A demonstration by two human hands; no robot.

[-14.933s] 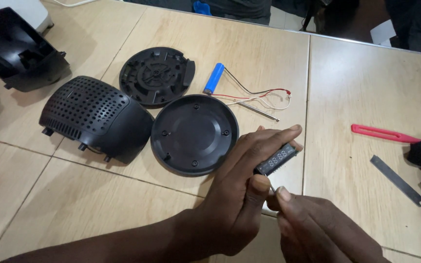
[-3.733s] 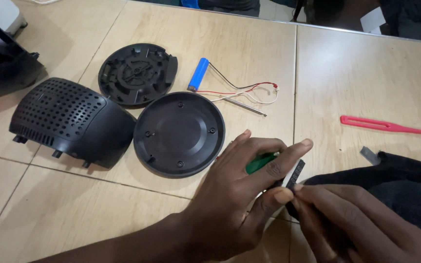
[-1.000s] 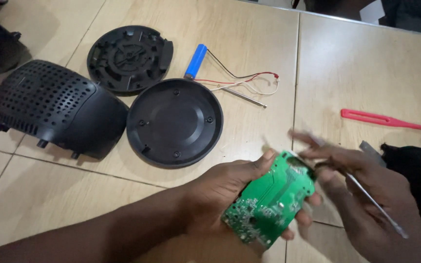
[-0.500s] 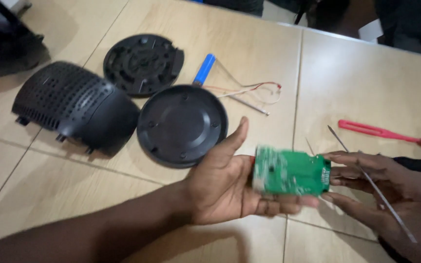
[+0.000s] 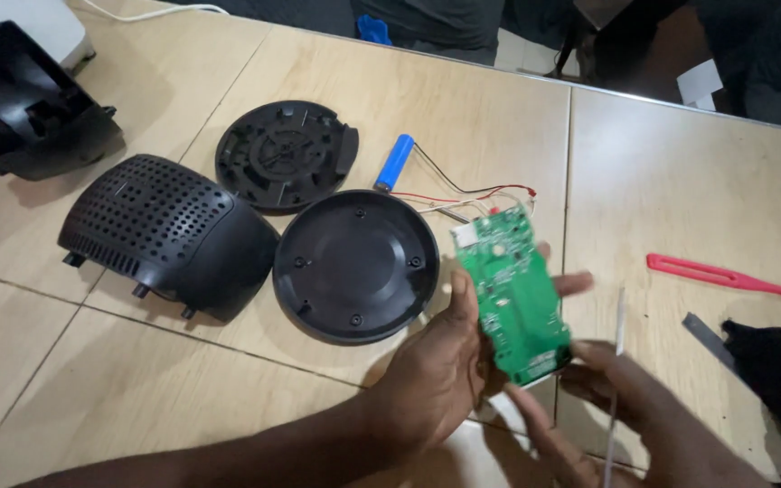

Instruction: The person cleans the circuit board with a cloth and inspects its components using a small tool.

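Nearest to me, my right hand (image 5: 625, 407) pinches a thin metal rod (image 5: 615, 361) and touches the lower end of the green circuit board (image 5: 510, 294); my left hand (image 5: 449, 370) is half closed, thumb along the board's left edge, fingers behind it, propping it upright above the wooden table (image 5: 680, 181); just beyond lies the round black cover (image 5: 354, 267), beside the perforated black shell (image 5: 164, 235); farther off, the black disc (image 5: 284, 154), the blue battery (image 5: 394, 161) with wires, and the red tool (image 5: 725, 276) at right.
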